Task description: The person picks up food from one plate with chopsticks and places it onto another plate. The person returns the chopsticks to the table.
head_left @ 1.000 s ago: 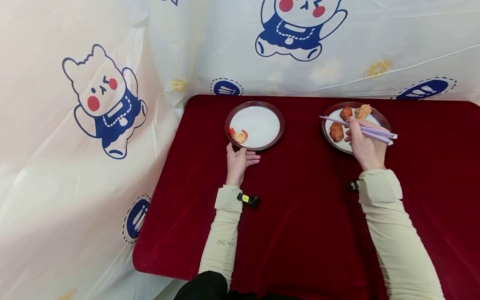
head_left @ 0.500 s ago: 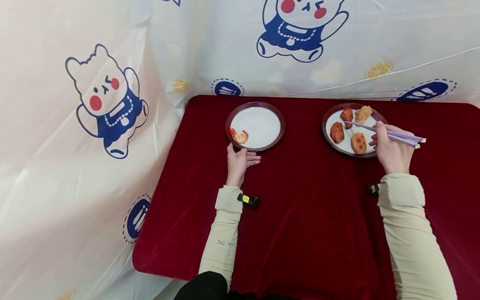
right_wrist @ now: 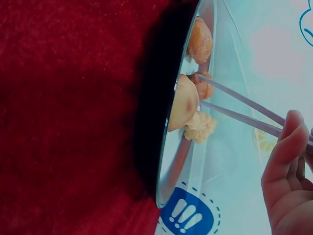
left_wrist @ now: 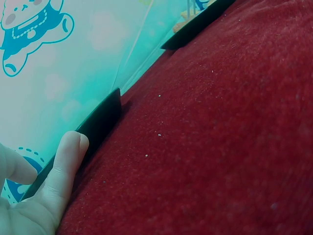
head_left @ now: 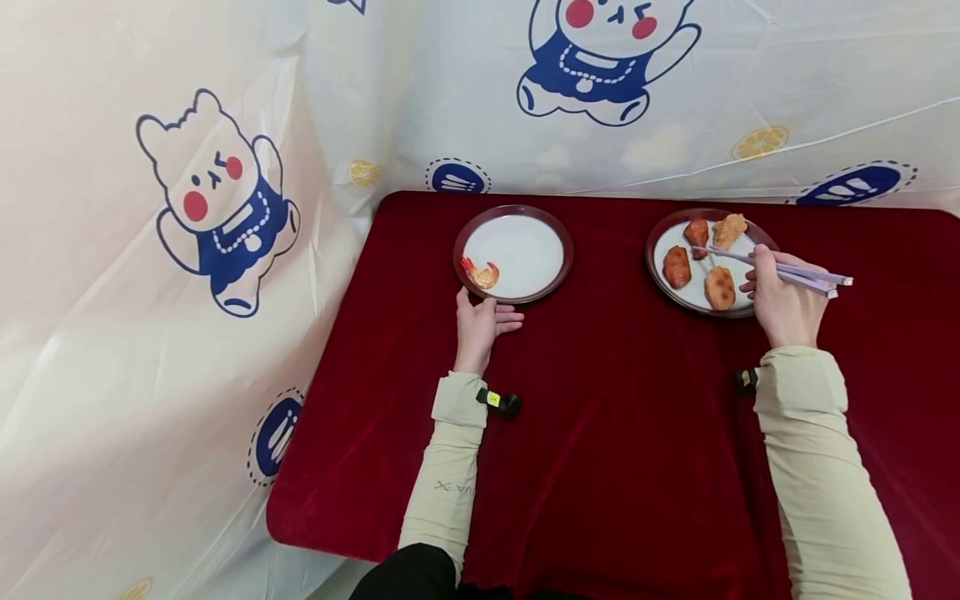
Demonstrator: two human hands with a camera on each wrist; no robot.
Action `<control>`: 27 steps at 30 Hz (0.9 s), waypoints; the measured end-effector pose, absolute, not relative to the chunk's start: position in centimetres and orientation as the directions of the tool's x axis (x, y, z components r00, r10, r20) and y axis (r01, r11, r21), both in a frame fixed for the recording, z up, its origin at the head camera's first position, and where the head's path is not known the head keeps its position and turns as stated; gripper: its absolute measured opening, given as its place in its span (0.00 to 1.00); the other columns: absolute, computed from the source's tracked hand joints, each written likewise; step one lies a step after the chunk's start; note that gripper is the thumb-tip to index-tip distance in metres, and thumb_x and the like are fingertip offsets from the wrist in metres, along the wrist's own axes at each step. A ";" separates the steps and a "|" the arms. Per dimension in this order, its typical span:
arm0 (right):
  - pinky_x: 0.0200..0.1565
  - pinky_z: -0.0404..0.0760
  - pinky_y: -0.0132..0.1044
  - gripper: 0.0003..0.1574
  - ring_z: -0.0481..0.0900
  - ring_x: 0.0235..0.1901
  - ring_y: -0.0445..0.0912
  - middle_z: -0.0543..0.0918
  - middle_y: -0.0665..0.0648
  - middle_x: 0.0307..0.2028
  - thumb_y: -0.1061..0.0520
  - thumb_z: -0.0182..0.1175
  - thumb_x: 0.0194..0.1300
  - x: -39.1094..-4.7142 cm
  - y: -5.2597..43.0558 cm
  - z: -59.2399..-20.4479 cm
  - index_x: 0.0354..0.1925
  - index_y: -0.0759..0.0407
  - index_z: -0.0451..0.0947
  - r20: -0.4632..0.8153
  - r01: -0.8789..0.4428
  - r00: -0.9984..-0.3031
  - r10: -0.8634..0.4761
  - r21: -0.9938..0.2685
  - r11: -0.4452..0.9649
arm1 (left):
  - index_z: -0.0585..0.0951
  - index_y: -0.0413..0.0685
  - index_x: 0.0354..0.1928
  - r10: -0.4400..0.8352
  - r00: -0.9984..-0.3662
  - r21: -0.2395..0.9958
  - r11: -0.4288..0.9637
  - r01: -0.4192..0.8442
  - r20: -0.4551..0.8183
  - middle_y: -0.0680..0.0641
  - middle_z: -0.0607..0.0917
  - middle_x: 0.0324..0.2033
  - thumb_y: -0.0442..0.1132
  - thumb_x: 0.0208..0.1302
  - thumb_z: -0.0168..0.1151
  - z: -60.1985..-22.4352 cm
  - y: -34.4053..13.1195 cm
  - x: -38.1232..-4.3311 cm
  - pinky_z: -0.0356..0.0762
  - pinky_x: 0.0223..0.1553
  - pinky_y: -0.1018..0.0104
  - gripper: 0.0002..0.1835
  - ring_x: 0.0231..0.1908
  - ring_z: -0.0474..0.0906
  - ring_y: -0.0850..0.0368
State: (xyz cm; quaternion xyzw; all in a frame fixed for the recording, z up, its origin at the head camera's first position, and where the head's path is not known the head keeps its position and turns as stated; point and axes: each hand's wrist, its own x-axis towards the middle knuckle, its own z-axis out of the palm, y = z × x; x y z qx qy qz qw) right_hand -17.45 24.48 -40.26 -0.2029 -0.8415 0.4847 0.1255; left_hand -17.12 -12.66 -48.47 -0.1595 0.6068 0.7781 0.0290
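My left hand (head_left: 476, 329) holds the near rim of a brown-rimmed white plate (head_left: 528, 250), its thumb at the edge and the other fingers stretched out below. A cooked shrimp (head_left: 480, 272) lies at that plate's left side. My right hand (head_left: 787, 296) grips a pair of pale purple chopsticks (head_left: 798, 272) over the second plate (head_left: 655, 279). Their tips stand a little apart, right at a small reddish-brown drumstick (head_left: 697, 235). Around it lie a brown glazed wing piece (head_left: 677, 267), a crumbly golden fried piece (head_left: 729, 230) and an oval browned piece (head_left: 720, 288).
A dark red velvet cloth (head_left: 600, 467) covers the table. White curtains (head_left: 420, 100) printed with cartoon figures hang behind and to the left. Black wrist cameras sit at both cuffs.
My right hand has drawn back to the right from over the second plate, uncovering the oval piece; the chopstick tips now reach the drumstick. The left hand stays at its plate.
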 end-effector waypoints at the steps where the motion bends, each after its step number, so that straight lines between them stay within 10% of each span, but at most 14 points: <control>1: 0.18 0.73 0.16 0.28 0.74 0.14 0.24 0.74 0.28 0.13 0.43 0.48 0.71 -17.5 24.5 -40.4 0.49 0.64 0.81 0.008 0.222 -0.885 0.466 -0.872 0.436 | 0.32 0.51 0.76 -0.148 -0.947 0.935 -0.264 -0.239 -0.284 0.34 0.83 0.40 0.31 0.70 0.42 -48.5 -12.7 -17.1 0.88 0.39 0.56 0.42 0.28 0.87 0.52; 9: 0.20 0.79 0.20 0.14 0.77 0.15 0.29 0.78 0.33 0.15 0.46 0.52 0.70 -18.3 24.4 -41.2 0.38 0.49 0.81 -0.039 0.214 -0.873 0.485 -0.926 0.311 | 0.32 0.52 0.77 -0.145 -0.947 0.935 -0.257 -0.245 -0.288 0.34 0.83 0.40 0.33 0.71 0.43 -48.4 -12.6 -17.1 0.88 0.39 0.57 0.41 0.29 0.87 0.53; 27: 0.17 0.75 0.18 0.28 0.76 0.14 0.27 0.75 0.30 0.13 0.43 0.48 0.70 -18.9 24.2 -41.3 0.49 0.65 0.80 -0.018 0.227 -0.894 0.448 -0.879 0.419 | 0.32 0.53 0.77 -0.143 -0.944 0.934 -0.249 -0.255 -0.296 0.34 0.83 0.42 0.34 0.71 0.43 -48.5 -12.7 -17.2 0.88 0.40 0.57 0.41 0.30 0.87 0.52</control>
